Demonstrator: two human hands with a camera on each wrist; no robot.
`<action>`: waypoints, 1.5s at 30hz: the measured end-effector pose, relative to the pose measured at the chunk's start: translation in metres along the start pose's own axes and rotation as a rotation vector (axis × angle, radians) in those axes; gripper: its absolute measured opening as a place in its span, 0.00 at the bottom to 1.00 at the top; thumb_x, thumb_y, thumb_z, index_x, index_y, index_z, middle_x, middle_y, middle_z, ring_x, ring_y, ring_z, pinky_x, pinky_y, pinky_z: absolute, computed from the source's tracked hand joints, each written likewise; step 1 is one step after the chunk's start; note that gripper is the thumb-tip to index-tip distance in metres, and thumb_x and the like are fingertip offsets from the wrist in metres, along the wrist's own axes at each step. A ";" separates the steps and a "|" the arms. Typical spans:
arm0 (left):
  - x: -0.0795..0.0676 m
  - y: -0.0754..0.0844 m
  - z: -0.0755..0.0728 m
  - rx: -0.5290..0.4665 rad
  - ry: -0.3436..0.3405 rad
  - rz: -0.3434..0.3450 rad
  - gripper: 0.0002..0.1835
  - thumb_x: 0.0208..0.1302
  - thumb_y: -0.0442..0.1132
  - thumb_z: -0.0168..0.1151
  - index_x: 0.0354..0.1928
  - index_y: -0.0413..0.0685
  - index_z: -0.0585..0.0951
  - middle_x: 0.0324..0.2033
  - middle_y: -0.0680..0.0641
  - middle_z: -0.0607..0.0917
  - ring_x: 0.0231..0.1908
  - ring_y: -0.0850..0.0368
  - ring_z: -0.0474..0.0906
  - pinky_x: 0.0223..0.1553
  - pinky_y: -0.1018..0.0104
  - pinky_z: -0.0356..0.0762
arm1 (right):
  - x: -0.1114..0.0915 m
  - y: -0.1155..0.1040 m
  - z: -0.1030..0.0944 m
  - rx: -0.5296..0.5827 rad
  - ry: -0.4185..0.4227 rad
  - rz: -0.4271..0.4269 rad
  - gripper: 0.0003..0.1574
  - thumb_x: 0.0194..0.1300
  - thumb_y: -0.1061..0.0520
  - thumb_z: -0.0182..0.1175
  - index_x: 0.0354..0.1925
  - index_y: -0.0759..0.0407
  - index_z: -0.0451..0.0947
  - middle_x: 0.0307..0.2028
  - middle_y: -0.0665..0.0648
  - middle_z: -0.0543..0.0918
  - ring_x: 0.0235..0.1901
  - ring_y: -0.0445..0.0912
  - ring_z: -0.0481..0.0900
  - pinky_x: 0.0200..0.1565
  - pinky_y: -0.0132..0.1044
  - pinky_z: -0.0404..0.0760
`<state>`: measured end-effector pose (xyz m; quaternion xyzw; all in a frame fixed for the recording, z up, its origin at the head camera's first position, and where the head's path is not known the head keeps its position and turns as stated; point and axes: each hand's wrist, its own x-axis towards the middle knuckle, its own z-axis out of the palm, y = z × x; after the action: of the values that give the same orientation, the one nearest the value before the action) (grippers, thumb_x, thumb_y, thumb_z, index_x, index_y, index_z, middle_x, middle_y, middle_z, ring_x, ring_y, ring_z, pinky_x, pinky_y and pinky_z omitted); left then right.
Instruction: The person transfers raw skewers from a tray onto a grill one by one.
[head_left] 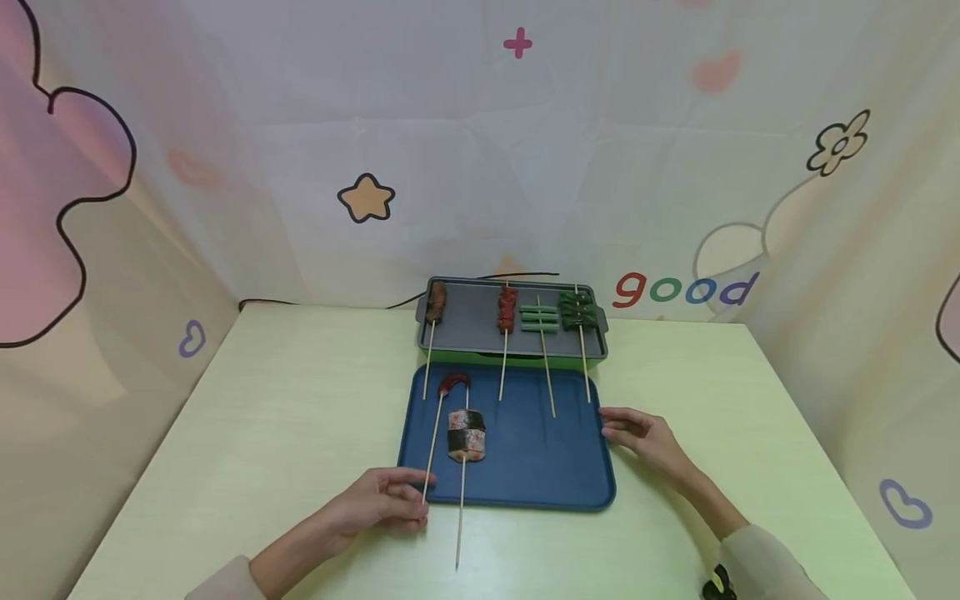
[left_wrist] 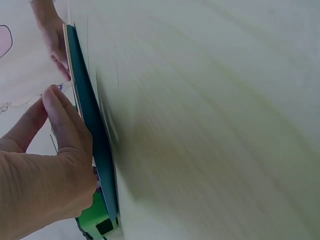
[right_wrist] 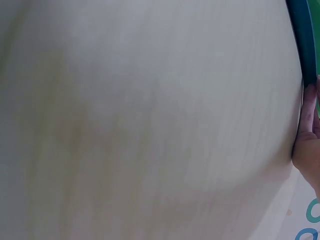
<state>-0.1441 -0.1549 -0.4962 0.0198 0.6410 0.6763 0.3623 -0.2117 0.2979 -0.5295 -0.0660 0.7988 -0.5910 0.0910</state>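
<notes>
My left hand is at the front left corner of a blue tray. Its fingers pinch the lower end of a skewer topped with a curved dark red piece. Beside that skewer, a skewer of pale rolls with black bands lies on the tray, its stick reaching past the front edge. My right hand touches the tray's right side with its fingers fairly straight. In the left wrist view, the left hand's thumb and fingertips come together; the stick there is hard to make out.
Behind the tray stands a green grill with a grey top. On it lie a brown meat skewer, a red meat skewer, a green stalk skewer and a leafy green skewer. Their sticks overhang the tray. A printed curtain surrounds the table.
</notes>
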 end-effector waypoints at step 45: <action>0.024 0.082 0.008 0.026 0.031 0.116 0.31 0.68 0.27 0.63 0.72 0.33 0.69 0.36 0.55 0.85 0.42 0.63 0.88 0.52 0.65 0.87 | 0.000 0.001 0.002 0.052 -0.001 -0.038 0.29 0.70 0.63 0.64 0.63 0.80 0.72 0.43 0.41 0.88 0.42 0.31 0.85 0.47 0.25 0.86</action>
<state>-0.1956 -0.1285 -0.4326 0.0510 0.6529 0.6881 0.3124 -0.2108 0.2963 -0.5309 -0.0792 0.7816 -0.6133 0.0816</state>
